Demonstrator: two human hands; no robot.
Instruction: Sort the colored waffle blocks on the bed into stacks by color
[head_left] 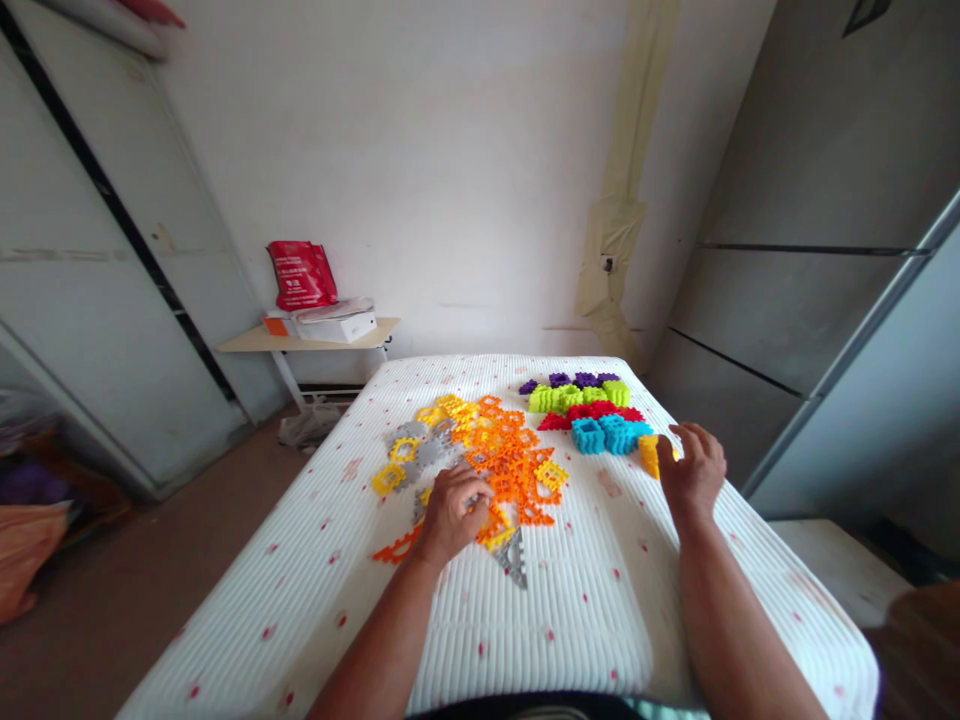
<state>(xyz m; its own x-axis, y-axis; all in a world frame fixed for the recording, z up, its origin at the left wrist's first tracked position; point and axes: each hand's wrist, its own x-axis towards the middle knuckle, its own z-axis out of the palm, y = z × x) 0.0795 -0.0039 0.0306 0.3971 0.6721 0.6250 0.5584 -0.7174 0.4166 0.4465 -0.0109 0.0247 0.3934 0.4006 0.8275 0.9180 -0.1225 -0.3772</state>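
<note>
My left hand reaches into a loose pile of flat, notched-edge interlocking building pieces, fingers curled and pinched; what they hold, if anything, is hidden. Around it lie orange pieces, yellow pieces and grey pieces, with a grey triangle at the near edge. On the right, my right hand closes its thumb and fingers around yellow interlocking pieces standing at the end of a row. Beside them is a row of blue pieces.
Behind the blue row are rows of red pieces, lime green pieces and purple pieces. A white quilted cover lies under everything. A side table with a red bag stands back left; a grey cabinet rises at right.
</note>
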